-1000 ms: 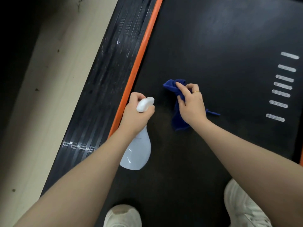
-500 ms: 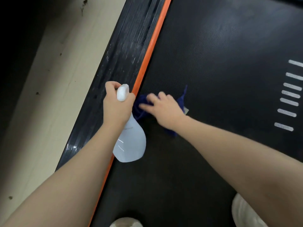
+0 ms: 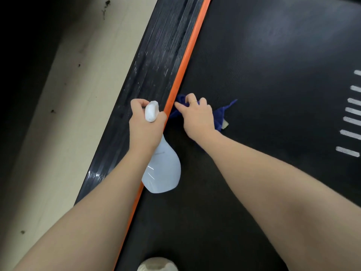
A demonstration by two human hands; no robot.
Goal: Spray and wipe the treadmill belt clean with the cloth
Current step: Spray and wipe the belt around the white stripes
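Gripping a white trigger spray bottle by its neck in the left hand, fingers wrapped round below the spray head, body hanging down over the orange trim strip. Pinching and pressing a blue microfibre cloth with the right hand, fingers curled into the bunched fabric, a thin gold ring showing on one finger. Lying on the black treadmill belt, that cloth, its bunched end touching the orange strip just beside the bottle hand, a pale tag poking out behind the wrist. Showing faint print on the bottle's shoulder, possibly a brand, too blurred to read. Running up the belt's right edge, well apart from both grips, white dash markings. Peeking in below, a white shoe toe.
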